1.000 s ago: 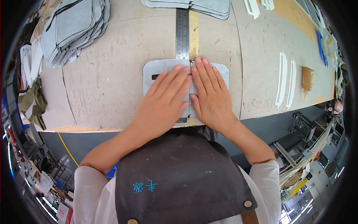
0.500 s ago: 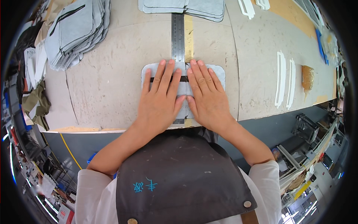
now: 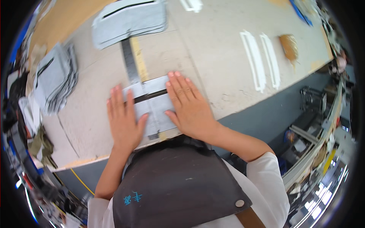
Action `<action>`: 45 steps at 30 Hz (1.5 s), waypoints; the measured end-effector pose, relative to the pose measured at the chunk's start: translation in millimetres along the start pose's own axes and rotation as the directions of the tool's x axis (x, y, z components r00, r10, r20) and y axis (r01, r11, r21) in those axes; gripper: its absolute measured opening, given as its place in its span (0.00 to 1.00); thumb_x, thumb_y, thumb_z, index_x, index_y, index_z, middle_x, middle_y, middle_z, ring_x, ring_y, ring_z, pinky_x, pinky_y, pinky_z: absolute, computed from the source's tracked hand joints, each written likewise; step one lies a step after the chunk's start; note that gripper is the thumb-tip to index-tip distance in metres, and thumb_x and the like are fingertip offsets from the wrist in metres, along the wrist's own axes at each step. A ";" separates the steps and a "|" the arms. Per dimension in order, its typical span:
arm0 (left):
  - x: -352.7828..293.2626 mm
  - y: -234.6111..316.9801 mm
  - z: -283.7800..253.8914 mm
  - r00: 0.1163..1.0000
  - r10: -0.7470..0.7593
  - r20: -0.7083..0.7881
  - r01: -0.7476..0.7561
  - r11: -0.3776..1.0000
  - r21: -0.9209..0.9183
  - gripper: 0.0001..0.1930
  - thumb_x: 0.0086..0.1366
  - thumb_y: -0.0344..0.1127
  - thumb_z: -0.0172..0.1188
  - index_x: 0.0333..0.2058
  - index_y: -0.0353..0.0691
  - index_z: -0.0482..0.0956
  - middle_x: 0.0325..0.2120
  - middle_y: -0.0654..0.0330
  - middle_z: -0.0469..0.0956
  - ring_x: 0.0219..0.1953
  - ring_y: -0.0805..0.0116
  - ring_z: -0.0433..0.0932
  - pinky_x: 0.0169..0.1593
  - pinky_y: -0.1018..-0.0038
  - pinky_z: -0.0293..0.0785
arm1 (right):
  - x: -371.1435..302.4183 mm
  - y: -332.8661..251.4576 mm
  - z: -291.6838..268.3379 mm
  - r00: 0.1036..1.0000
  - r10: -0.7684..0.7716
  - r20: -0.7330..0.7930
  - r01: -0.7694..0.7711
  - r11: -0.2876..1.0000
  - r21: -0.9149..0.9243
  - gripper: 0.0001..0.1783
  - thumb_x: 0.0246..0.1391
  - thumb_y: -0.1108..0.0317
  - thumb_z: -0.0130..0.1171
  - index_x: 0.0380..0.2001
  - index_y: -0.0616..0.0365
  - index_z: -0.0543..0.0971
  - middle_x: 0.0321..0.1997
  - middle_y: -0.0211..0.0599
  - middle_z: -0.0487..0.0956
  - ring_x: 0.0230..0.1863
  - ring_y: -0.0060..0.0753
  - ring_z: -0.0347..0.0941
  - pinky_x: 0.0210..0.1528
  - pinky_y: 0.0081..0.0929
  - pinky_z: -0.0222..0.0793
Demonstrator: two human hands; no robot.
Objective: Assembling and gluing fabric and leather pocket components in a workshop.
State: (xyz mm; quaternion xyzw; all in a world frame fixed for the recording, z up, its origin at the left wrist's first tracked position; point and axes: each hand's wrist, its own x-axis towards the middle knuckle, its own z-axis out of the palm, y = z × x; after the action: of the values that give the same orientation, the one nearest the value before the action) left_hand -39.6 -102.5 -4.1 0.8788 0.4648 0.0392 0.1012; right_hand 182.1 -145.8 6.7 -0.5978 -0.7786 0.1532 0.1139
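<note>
A light grey fabric panel (image 3: 161, 112) lies flat near the table's front edge, with a black zipper-like strip (image 3: 154, 94) running across it. My left hand (image 3: 125, 125) rests palm down over its left end, fingers stretched out. On the right end lies my right hand (image 3: 192, 114), also flat, its fingers extended and the thumb apart. Between the hands a crease or seam runs down the panel's middle. A steel ruler (image 3: 130, 62) extends from beyond the panel's far edge, beside a yellow tape strip (image 3: 139, 60).
A stack of grey panels (image 3: 129, 28) covers the ruler's far end. Another stack (image 3: 57, 81) sits at the left. To the right are white narrow frames (image 3: 253, 62) and a brown packet (image 3: 289, 47). Olive cloth (image 3: 43, 146) hangs at the left table edge.
My hands have slid apart from the panel's middle toward its two ends, uncovering the centre of the black strip. The whole view has turned and shifted.
</note>
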 end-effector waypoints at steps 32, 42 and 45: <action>180.7 233.4 55.9 0.767 0.496 -0.407 -0.639 0.642 -0.423 0.08 0.47 0.30 0.67 0.25 0.39 0.75 0.25 0.60 0.67 0.34 0.61 0.67 0.39 0.67 0.63 | -127.8 130.2 -79.5 0.675 0.704 0.222 0.122 -0.403 0.907 0.21 0.64 0.67 0.39 0.52 0.72 0.70 0.25 0.30 0.70 0.17 0.15 0.55 0.17 0.14 0.51; 129.6 112.5 -23.6 0.892 -0.022 -0.451 -0.402 0.414 -0.817 0.05 0.56 0.24 0.64 0.32 0.36 0.78 0.29 0.63 0.68 0.33 0.72 0.66 0.38 0.78 0.63 | -48.5 111.4 -73.4 0.553 0.707 -0.441 -0.130 0.596 0.792 0.29 0.48 0.69 0.67 0.54 0.62 0.72 0.48 0.31 0.72 0.51 0.25 0.65 0.49 0.24 0.65; 97.6 78.1 -39.7 0.941 -0.143 -0.307 -0.273 0.218 -0.937 0.04 0.60 0.23 0.61 0.34 0.34 0.77 0.31 0.65 0.67 0.34 0.76 0.64 0.38 0.80 0.61 | -28.5 101.6 -75.4 0.718 0.643 -0.266 -0.045 0.424 0.904 0.27 0.47 0.69 0.68 0.51 0.62 0.74 0.49 0.31 0.74 0.53 0.25 0.65 0.50 0.24 0.65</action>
State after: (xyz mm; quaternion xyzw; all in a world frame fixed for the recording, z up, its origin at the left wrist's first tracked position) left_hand 72.2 -59.1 48.9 0.6200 0.3093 0.4705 0.5464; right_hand 307.7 -141.4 38.8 -0.6314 -0.3722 0.3445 0.5866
